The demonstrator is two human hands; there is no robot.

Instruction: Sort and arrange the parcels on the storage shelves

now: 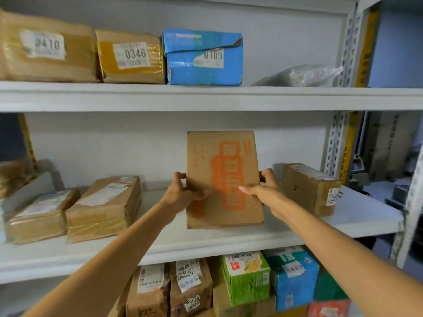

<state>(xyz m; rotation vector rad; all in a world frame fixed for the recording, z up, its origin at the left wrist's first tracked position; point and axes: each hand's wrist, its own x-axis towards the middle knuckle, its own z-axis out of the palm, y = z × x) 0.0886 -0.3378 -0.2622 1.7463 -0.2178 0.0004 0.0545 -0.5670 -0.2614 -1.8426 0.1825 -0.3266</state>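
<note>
A flat brown cardboard parcel with orange print [223, 161] stands upright on the middle shelf [206, 239], near its centre. My left hand [180, 193] grips its left edge, thumb on the front face and fingers behind. My right hand [263, 188] grips the right edge the same way. The parcel's lower edge rests on the shelf board. A brown box labelled 0332 [309, 188] sits just to the right of my right hand.
Two taped brown parcels [103, 207] lie at the left of the middle shelf. The top shelf [206, 97] carries boxes 3410, 0346, a blue box 0109 [203, 57] and a plastic bag [304, 75]. Below stand several parcels, among them a green carton [247, 280]. A metal upright [343, 138] bounds the right.
</note>
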